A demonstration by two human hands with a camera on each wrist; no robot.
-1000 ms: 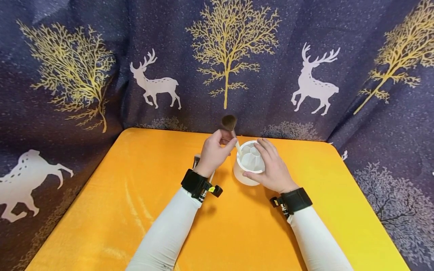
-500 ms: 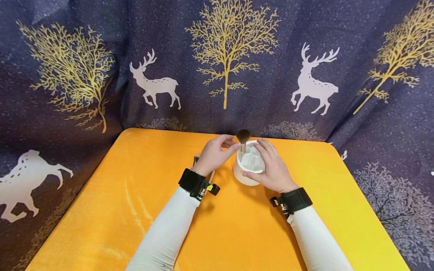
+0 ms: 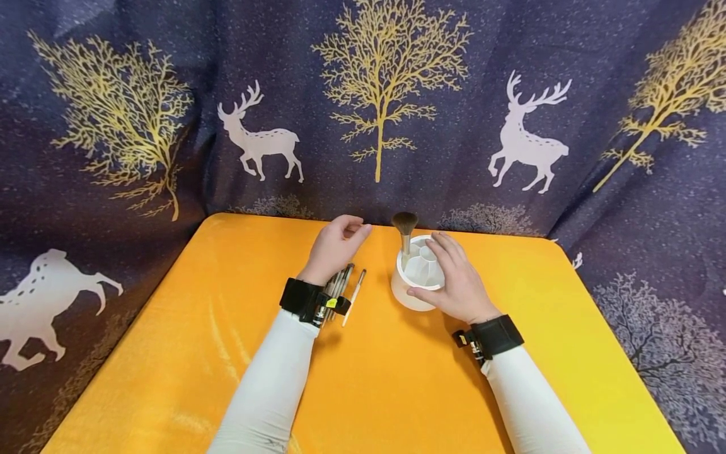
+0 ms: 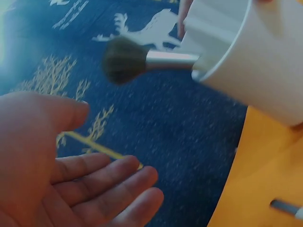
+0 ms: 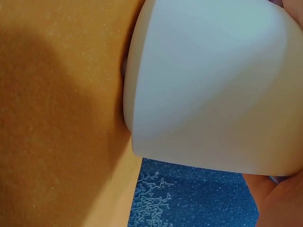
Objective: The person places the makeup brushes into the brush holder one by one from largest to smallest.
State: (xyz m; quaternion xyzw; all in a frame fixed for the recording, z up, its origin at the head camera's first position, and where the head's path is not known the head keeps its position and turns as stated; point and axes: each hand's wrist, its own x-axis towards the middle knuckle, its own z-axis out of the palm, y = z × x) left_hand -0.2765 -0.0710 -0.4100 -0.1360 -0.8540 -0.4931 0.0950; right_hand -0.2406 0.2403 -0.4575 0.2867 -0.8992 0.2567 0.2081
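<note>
We find the white holder [image 3: 401, 294] right of centre on the orange table [image 3: 386, 391], the right hand [image 3: 462, 284] gripping it between thumb and fingers; the large brush [image 3: 405, 222] stands inside its left edge; we observe the left hand [image 3: 334, 249] apart, leftward, fingers together and relaxed, thumb separate; thinner brushes [image 3: 355, 296] lie nearer.

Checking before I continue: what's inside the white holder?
A dark-bristled brush stands bristles-up near the left rim, with dividers forming compartments. The brush's lower end is hidden; the right hand covers part of the white holder.
</note>
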